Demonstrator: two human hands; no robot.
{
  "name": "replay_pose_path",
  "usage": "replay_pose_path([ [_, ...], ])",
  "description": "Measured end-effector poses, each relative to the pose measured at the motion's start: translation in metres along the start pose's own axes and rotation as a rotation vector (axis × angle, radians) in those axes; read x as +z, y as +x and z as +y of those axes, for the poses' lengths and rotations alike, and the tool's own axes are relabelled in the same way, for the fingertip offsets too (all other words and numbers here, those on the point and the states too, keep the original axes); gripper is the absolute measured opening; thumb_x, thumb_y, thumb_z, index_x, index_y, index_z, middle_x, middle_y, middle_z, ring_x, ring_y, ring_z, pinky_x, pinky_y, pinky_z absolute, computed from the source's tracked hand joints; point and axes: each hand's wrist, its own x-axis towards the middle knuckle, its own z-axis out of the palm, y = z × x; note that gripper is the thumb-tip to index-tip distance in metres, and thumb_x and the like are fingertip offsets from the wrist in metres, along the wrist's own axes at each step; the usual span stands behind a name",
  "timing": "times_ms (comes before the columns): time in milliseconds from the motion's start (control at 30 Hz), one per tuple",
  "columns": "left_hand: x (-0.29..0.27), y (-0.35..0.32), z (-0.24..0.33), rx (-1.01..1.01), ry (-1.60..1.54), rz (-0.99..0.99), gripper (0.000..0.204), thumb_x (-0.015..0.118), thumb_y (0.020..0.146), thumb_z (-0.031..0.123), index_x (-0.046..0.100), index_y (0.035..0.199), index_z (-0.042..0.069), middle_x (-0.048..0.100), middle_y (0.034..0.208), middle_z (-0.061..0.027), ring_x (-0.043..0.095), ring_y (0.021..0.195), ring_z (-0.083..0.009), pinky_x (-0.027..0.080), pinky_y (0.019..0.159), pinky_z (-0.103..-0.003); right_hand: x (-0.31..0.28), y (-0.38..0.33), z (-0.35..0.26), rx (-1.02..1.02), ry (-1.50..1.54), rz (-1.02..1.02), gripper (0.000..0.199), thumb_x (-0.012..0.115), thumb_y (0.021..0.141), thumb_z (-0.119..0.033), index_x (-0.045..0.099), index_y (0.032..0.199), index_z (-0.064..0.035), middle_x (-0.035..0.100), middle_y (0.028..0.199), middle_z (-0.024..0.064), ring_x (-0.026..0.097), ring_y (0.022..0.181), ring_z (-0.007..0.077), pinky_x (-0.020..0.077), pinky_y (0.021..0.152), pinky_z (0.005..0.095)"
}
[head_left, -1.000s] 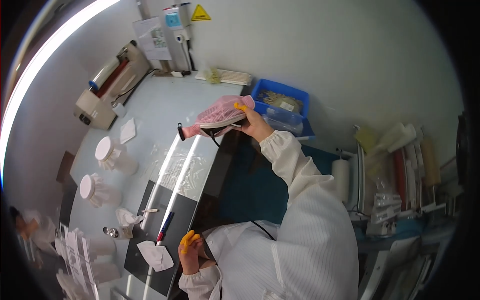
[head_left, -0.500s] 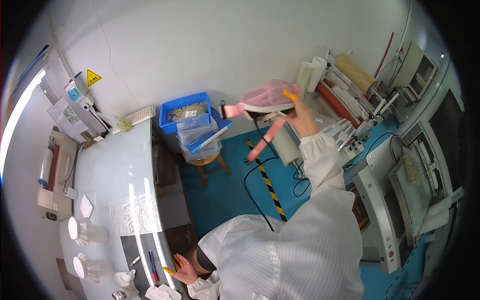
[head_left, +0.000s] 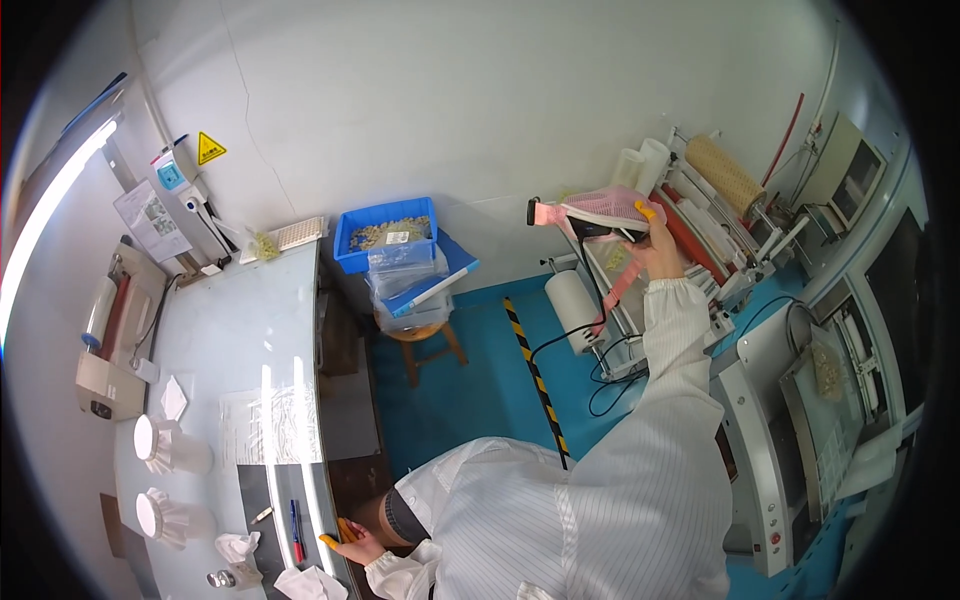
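My right hand [head_left: 652, 248] is raised to the right, gripping a pink mesh-like bag [head_left: 604, 208] with a black device under it, held over a machine with rollers [head_left: 700, 215]. A pink strap hangs below the bag. My left hand [head_left: 352, 542], with orange finger cots, rests on the front edge of the pale workbench [head_left: 235, 340] at the lower left, beside a red-and-blue pen [head_left: 296, 528]. It holds nothing that I can see.
A blue bin of small parts [head_left: 386, 232] sits on clear boxes atop a wooden stool [head_left: 425, 340]. On the bench lie two white lidded cups [head_left: 165, 448], crumpled wipes [head_left: 238, 548] and a sealer machine [head_left: 105, 345]. Black-yellow tape [head_left: 535, 380] and cables cross the blue floor.
My view has swung right from the bench to the machine. My right hand carried the pink bag from above the bench over to the roller machine. My left hand stayed at the bench edge.
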Motion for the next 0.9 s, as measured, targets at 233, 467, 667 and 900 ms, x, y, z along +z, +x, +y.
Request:
replay_pose_path([
  [233, -0.007, -0.014, 0.008, -0.214, -0.045, -0.185, 0.045, 0.050, 0.081, 0.042, 0.047, 0.109, 0.007, 0.054, 0.099, -0.0077, 0.054, 0.084, -0.0171, 0.046, 0.071, -0.023, 0.071, -0.031, 0.056, 0.198, -0.217, -0.420, 0.033, 0.065, 0.071, -0.016, 0.052, 0.099, -0.0067, 0.055, 0.095, 0.0046, 0.054, 0.086, 0.0194, 0.0465, 0.072, 0.0344],
  [467, 0.019, -0.047, 0.003, -0.399, 0.127, -0.673, 0.050, 0.042, 0.085, 0.041, 0.044, 0.118, 0.004, 0.051, 0.111, -0.0110, 0.053, 0.095, -0.0219, 0.043, 0.082, -0.028, 0.166, -0.107, 0.162, 0.595, -0.493, -0.907, 0.040, 0.066, 0.071, -0.023, 0.051, 0.103, -0.0035, 0.056, 0.093, 0.0049, 0.054, 0.086, 0.0180, 0.0470, 0.076, 0.0301],
  [667, 0.090, -0.060, 0.037, -0.135, 0.215, -0.935, 0.061, 0.043, 0.083, 0.045, 0.032, 0.126, 0.004, 0.048, 0.113, -0.0134, 0.051, 0.099, -0.0216, 0.041, 0.085, -0.029, 0.217, -0.214, 0.241, 0.896, -0.735, -1.258, 0.043, 0.064, 0.073, -0.020, 0.047, 0.108, 0.0000, 0.056, 0.095, 0.0079, 0.057, 0.083, 0.0163, 0.0507, 0.070, 0.0268],
  [900, 0.112, -0.077, 0.040, 0.013, 0.214, -0.915, 0.069, 0.050, 0.078, 0.050, 0.028, 0.127, 0.005, 0.046, 0.115, -0.0069, 0.048, 0.103, -0.0117, 0.041, 0.083, -0.022, 0.219, -0.301, 0.294, 0.963, -0.946, -1.665, 0.045, 0.059, 0.077, -0.013, 0.039, 0.114, 0.0015, 0.053, 0.101, 0.0104, 0.057, 0.085, 0.0176, 0.0497, 0.069, 0.0264],
])
